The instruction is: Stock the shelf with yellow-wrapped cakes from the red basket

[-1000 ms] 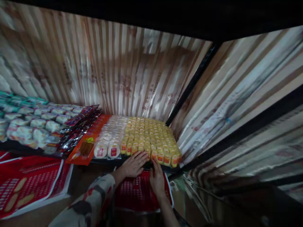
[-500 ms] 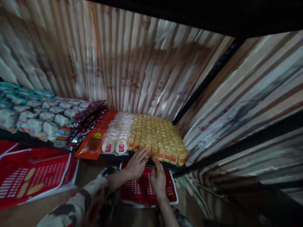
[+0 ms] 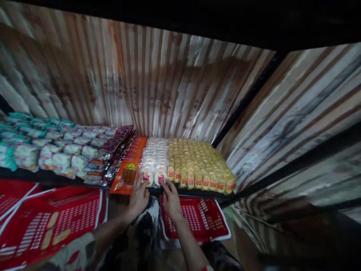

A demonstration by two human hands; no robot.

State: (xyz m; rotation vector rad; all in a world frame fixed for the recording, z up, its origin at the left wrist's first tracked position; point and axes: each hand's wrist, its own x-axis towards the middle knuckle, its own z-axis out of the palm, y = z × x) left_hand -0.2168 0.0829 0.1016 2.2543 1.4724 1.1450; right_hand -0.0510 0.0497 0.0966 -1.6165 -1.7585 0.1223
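Note:
My left hand [image 3: 138, 197] is at the shelf's front edge, its fingers stretched out against the front of a round white wrapped snack pack [image 3: 147, 176] with a red label. Beside it, my right hand [image 3: 171, 199] reaches up with extended fingers at the lower edge of a second white pack [image 3: 161, 176]. Neither hand is closed round anything. Rows of white packs run back behind these two. To their right stand many rows of small yellow wrapped packs [image 3: 201, 162] with red labels. An orange flat bag [image 3: 129, 165] lies just left of my left hand.
Dark shiny bags [image 3: 121, 150] and white-and-teal packs [image 3: 60, 145] fill the shelf's left. Below are a red basket [image 3: 194, 214] and, at left, another red basket [image 3: 79, 207] holding a few yellow pieces [image 3: 60, 236]. A black post [image 3: 248, 99] slants at right.
Both hands have moved left along the shelf, from the front of the yellow packs to the white packs. The view has shifted slightly left.

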